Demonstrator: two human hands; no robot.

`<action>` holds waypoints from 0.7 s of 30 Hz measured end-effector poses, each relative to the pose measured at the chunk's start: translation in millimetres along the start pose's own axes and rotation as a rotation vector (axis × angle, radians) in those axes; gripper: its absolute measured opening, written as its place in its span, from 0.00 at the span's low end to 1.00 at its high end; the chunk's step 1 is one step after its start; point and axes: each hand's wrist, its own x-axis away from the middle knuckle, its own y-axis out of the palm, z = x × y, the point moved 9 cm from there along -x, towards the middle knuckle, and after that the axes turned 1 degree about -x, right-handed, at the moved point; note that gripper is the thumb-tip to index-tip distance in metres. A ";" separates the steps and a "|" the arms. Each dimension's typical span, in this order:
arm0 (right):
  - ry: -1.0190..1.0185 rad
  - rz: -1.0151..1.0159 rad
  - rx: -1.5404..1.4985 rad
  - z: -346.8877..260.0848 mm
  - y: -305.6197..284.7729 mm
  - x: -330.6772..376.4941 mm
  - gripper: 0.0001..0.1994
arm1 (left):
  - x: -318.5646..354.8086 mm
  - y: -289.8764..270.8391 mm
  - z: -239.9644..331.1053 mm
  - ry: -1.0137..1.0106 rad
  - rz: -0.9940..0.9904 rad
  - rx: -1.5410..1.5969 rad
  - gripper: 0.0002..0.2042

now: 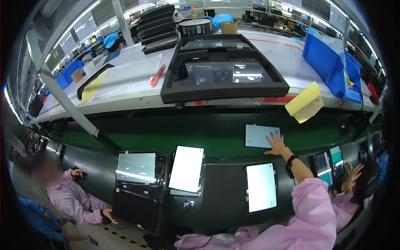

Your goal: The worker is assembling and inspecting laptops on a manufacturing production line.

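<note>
My right hand [276,144] reaches forward, palm down, with its fingers spread over the right part of a tablet [256,135] on the green conveyor belt. The hand is open and not wrapped round the tablet; a dark band circles the wrist. Nearer to me lies a second tablet [261,187] with a lit white screen. To its left, another white-lit tablet [186,168] rests on top of a further panel that shows at its lower edge. My left hand is out of view; only part of a pink sleeve shows at the lower edge.
At left, a co-worker's hand [109,216] touches a black tray [135,208] near a grey-screened tablet [136,167]. Another person sits at right by two tablets [323,166]. Beyond the belt [187,129], a shelf holds a black frame [225,93], papers [129,77] and a blue bin [325,62].
</note>
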 end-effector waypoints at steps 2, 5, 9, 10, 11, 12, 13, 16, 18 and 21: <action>0.019 -0.090 0.028 9.4 35.0 -16.6 0.51 | 51.8 -8.3 -20.2 -0.252 0.046 -0.223 0.21; -0.110 -0.056 -0.243 9.8 55.0 -24.1 0.47 | 153.0 -59.7 -14.9 -1.017 0.216 -0.888 0.18; -0.186 0.025 0.021 1.8 68.6 -33.9 0.44 | 186.8 -74.4 -15.1 -1.288 0.433 -1.096 0.28; -0.197 0.043 0.085 -1.7 71.7 -38.8 0.44 | 180.0 -69.0 -21.0 -1.191 0.448 -1.091 0.30; -0.190 0.015 0.104 -21.3 45.0 -35.2 0.37 | 182.4 -64.8 -26.0 -1.217 0.426 -1.066 0.29; -0.171 0.009 0.103 -12.0 57.5 -36.6 0.37 | 199.3 -71.3 -40.7 -1.254 0.395 -0.974 0.29; -0.057 0.008 0.122 13.0 72.9 -37.1 0.34 | 222.8 -78.1 -55.7 -1.323 0.406 -0.855 0.28; -0.100 0.221 0.107 -9.8 34.3 -34.4 0.28 | 275.7 -73.6 -66.7 -1.419 0.433 -0.653 0.28; -0.182 0.516 -0.078 -1.3 -0.1 -22.4 0.25 | 318.9 -70.1 -75.3 -1.470 0.493 -0.487 0.28; -0.299 0.789 -0.148 -39.4 -71.3 43.9 0.24 | 368.0 -63.4 -78.4 -1.548 0.482 -0.387 0.27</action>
